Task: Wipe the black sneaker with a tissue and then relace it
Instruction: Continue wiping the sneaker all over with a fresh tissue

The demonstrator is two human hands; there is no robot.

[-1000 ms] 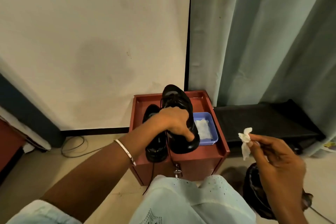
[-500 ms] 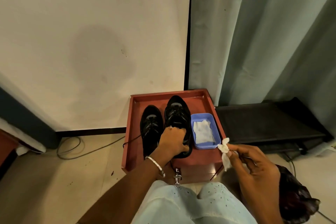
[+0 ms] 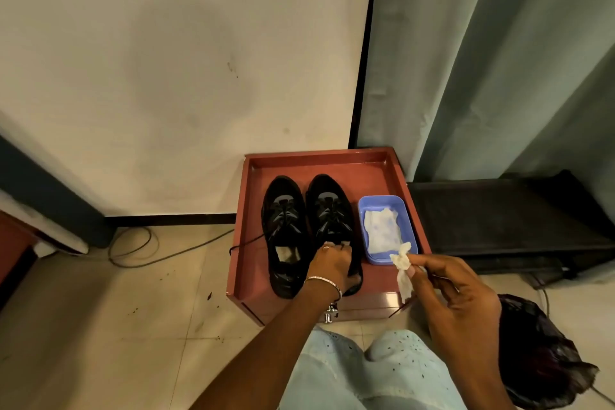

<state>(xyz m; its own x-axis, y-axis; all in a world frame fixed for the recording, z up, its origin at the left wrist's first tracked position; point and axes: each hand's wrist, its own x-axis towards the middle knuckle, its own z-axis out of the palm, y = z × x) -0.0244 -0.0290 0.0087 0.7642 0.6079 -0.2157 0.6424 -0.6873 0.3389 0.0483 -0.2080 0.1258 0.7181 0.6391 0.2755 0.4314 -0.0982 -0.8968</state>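
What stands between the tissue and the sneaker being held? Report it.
Nothing visible. The tissue in the right hand hangs right of the black sneaker, whose heel the left hand holds; the blue tub lies farther back, off that path.

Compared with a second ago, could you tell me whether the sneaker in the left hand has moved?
Yes. The sneaker came down from above the red tray and lies on it, between the other sneaker and the blue tub.

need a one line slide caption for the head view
Left hand grips a black sneaker on the red tray while the right hand pinches a crumpled tissue.
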